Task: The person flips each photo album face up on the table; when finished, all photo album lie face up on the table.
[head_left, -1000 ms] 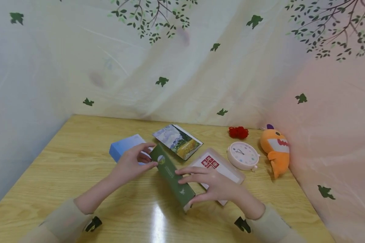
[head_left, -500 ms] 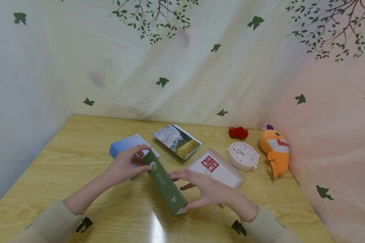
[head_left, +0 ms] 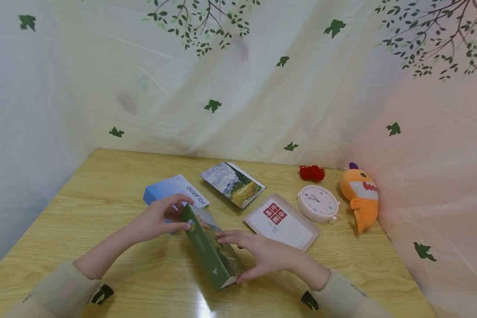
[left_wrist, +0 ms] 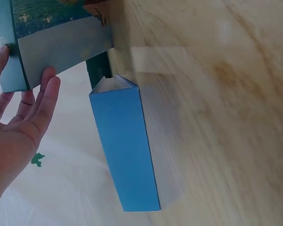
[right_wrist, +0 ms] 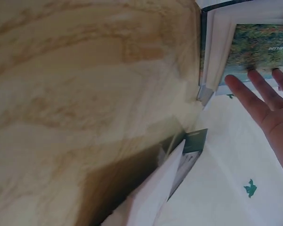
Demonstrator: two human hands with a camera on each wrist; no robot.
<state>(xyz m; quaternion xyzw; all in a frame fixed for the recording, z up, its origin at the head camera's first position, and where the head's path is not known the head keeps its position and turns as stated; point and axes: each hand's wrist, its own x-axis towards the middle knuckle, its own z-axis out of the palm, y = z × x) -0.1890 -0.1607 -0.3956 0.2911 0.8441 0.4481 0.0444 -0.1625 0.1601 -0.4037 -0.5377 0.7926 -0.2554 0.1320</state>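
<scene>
A thick photo album (head_left: pixel 206 251) with a green spine and a painted cover stands tilted over the table's near middle. My left hand (head_left: pixel 153 221) pinches its upper left end, thumb on the spine and fingers behind. My right hand (head_left: pixel 264 254) holds its lower right end, thumb at the bottom corner and fingertips on the painted cover. In the left wrist view the left fingers touch the album's grey-blue part (left_wrist: pixel 61 49). The right wrist view shows the word ALBUM on the cover (right_wrist: pixel 262 47) and white page edges; the right thumb is hidden there.
A blue book-like block (head_left: pixel 168 190) printed POLAROID lies just behind the left hand. Beyond are a painting-covered book (head_left: pixel 234 185), a white-and-beige book (head_left: pixel 282 225) with red characters, a pink alarm clock (head_left: pixel 318 203), red yarn (head_left: pixel 312 173) and an orange plush toy (head_left: pixel 359 198).
Both hands have carried the album left and toward me. It has turned so that its painted cover shows beside the spine. The other things stay put.
</scene>
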